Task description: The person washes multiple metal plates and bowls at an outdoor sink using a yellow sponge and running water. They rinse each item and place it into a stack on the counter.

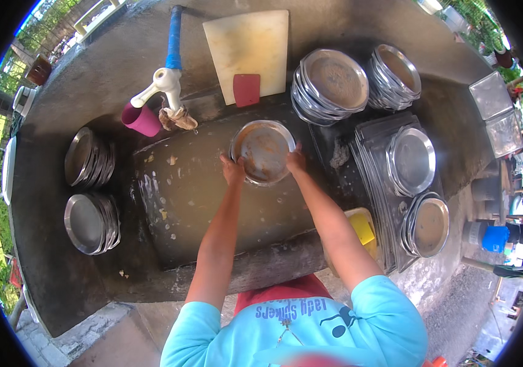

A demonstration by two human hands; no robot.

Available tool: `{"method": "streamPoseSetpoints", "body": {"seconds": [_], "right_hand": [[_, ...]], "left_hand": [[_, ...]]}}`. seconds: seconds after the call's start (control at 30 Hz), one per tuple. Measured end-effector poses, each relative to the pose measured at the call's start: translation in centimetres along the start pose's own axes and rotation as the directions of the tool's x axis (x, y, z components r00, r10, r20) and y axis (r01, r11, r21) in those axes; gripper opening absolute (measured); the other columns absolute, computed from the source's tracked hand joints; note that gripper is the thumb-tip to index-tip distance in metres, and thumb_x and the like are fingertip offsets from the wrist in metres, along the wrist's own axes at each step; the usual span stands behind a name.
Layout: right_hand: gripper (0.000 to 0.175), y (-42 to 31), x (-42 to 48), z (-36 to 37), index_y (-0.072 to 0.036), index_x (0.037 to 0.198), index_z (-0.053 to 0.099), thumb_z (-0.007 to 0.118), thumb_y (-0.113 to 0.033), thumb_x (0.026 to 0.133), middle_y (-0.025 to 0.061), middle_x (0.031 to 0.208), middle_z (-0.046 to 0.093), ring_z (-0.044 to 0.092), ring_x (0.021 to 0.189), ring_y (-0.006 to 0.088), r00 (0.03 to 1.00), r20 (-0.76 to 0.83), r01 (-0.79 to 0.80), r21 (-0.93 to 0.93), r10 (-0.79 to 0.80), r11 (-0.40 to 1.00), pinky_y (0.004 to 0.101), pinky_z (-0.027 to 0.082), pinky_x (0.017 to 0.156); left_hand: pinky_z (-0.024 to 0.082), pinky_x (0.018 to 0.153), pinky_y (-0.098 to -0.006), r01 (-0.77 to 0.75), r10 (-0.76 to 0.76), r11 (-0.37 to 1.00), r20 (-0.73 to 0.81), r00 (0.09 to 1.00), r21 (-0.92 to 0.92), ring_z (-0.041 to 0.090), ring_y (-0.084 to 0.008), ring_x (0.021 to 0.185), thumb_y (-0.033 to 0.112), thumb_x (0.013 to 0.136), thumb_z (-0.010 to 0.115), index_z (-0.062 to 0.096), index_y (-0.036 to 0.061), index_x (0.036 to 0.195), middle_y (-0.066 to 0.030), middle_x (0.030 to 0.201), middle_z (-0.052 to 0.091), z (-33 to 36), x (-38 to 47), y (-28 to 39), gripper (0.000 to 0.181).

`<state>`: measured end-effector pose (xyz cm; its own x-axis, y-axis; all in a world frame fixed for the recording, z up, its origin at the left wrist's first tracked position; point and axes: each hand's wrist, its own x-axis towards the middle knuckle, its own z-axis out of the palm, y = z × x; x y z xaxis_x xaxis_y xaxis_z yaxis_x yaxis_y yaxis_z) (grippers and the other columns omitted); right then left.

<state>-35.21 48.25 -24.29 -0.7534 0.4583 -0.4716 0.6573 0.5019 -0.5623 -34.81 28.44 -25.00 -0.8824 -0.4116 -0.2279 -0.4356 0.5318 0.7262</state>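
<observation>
Between my two hands is a round metal pan (265,152) with brownish residue and some liquid over its inner bottom. My left hand (234,169) grips its lower left rim, and my right hand (295,159) grips the right rim. The pan is over a concrete sink basin (215,229) of murky water with foam and scraps at the surface; whether its underside touches the water I cannot tell. Beyond it a white plastic faucet (169,85) on a blue pipe has a cloth (176,118) tied around its spout.
Metal pans are stacked left (80,225), at the back right (334,80) and atop flat metal trays (371,183) on the right. A white cutting board (247,46) leans on the back wall behind a red piece (246,90). A pink cup (141,120) hangs near the faucet. A yellow sponge (361,228) lies right.
</observation>
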Motion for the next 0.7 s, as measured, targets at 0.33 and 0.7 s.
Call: {"method": "streamPoseSetpoints", "body": {"seconds": [0.33, 0.7], "right_hand": [[0.063, -2.6, 1.1, -0.4, -0.02, 0.139, 0.011, 0.042, -0.014, 0.085, 0.0226, 0.128, 0.041, 0.043, 0.116, 0.0357, 0.992, 0.075, -0.093, -0.064, 0.098, 0.994, 0.0427, 0.037, 0.097], [0.056, -2.1, 4.6, 1.1, -0.017, 0.138, 0.016, 0.038, -0.018, 0.087, 0.022, 0.131, 0.036, 0.043, 0.116, 0.0367, 0.993, 0.108, -0.039, -0.148, 0.056, 0.988, 0.0437, 0.039, 0.093]], "left_hand": [[0.044, 0.085, -0.045, -0.058, 0.039, 0.977, 0.098, 0.994, 0.205, 0.052, -0.0371, 0.103, 0.015, 0.084, 0.05, 0.021, 0.0157, 0.134, -0.0242, 0.115, 0.05, 0.7, 1.9, 0.6, 0.058], [0.038, 0.093, -0.0445, -0.029, 0.002, 0.984, 0.15, 0.989, 0.177, 0.042, -0.0377, 0.116, 0.021, 0.07, 0.068, 0.018, 0.0071, 0.135, -0.0247, 0.125, 0.041, 2.0, 3.9, -0.2, 0.083]]}}
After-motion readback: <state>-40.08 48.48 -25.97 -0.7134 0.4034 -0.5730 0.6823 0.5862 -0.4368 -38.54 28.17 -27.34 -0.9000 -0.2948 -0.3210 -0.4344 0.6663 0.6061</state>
